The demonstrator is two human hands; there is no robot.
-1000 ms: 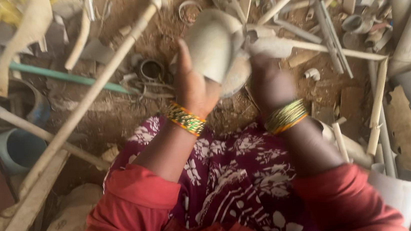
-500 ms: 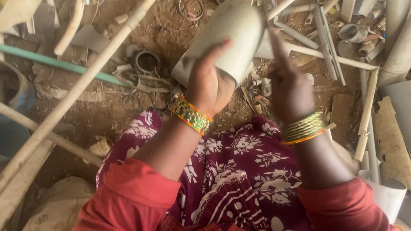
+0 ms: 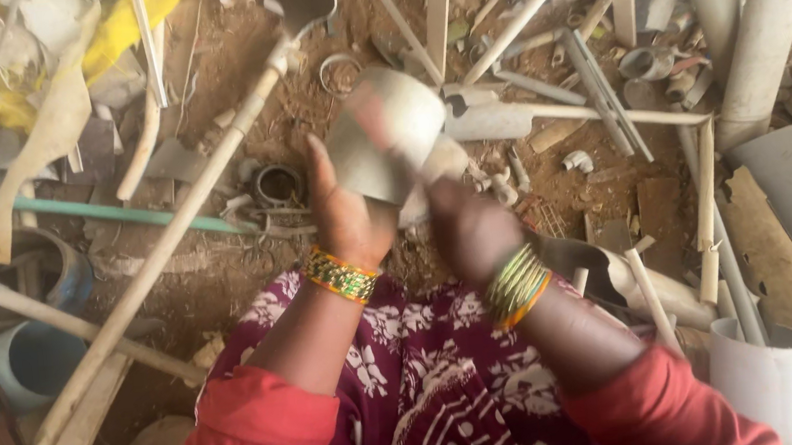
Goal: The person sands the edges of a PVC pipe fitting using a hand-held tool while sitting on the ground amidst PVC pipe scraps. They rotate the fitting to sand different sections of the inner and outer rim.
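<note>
My left hand [image 3: 345, 216] holds a short, wide grey pipe piece [image 3: 388, 134] up in front of me, gripping its lower left side. My right hand [image 3: 469, 228] is just to the right and below the piece, fingers curled and blurred near its lower edge; whether it touches the piece I cannot tell. Both wrists wear stacked green and gold bangles. A maroon floral cloth [image 3: 412, 385] covers my lap below the hands.
Brown dirt ground is strewn with plastic pipes and offcuts. A long pale pipe [image 3: 175, 234] runs diagonally at the left. A green rod [image 3: 114, 213] lies beyond it. Wide grey pipes [image 3: 765, 32] stand at the right, a white pipe section [image 3: 759, 376] at lower right.
The grey pipe piece has tilted and stayed in the left hand. The right hand has dropped from the piece's side to below its lower edge, closing its fingers.
</note>
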